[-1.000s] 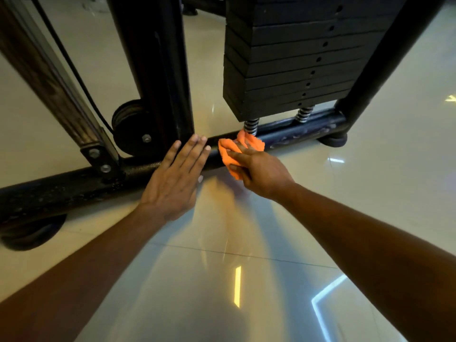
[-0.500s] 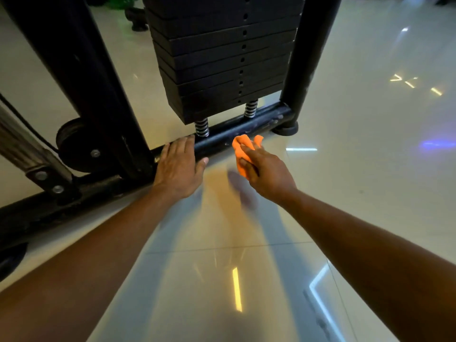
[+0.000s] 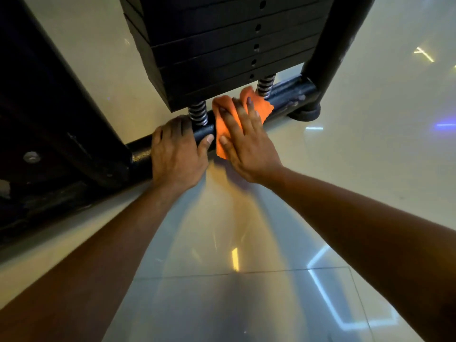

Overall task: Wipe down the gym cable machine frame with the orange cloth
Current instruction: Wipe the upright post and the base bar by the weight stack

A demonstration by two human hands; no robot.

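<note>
The cable machine's black base bar runs along the floor under the weight stack. My right hand lies flat with spread fingers on the orange cloth and presses it onto the bar between the two springs. My left hand sits just left of it. Its fingers curl over the top of the bar by the left spring, and its thumb is on the bar's front. The cloth drapes down the front of the bar below my right fingers.
A thick black upright rises at the left, a slimmer black post at the right, with a round foot below it. The right spring stands just behind the cloth. Glossy pale floor tiles stretch toward me.
My right hand has gone from holding the bunched cloth off the bar to pressing it flat on the bar, further right. My left hand slid right along the bar and wrapped over it.
</note>
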